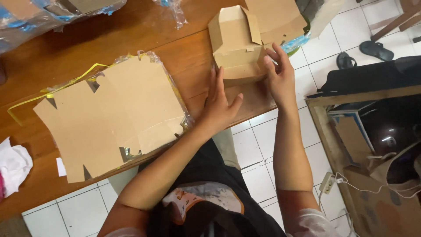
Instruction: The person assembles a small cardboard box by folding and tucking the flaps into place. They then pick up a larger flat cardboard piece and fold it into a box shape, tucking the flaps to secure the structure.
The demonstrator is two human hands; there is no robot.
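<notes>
Left hand (219, 103): open, fingers straight and together, palm down, pressed against the left side of a folded brown cardboard box (239, 48); thumb spread out to the right over the table edge. Right hand (279, 73): open, fingers spread, laid against the right side and near corner of the same box; nothing is clasped, the hand only presses. The box sits between the two hands at the near edge of the wooden table (131, 33), its lid flaps standing up and open on the far side, interior visible. Just behind and right of it, touching or nearly so, more brown cardboard pieces (274, 17) are piled, with a bit of blue plastic (296, 43) showing under them. Left of the left hand, well apart from the box, a stack of flat cardboard blanks (112, 114) lies in a clear plastic wrapper with a yellow strap (57, 90) along its far edge. Far left, at the table edge: white cloth or paper wad (13, 164). Top left: plastic-wrapped bundles (39, 15). Floor is white tile (258, 175); black sandals (366, 52) at upper right; a wooden crate (346, 145) with bags and a white cable beside the person's right arm.
</notes>
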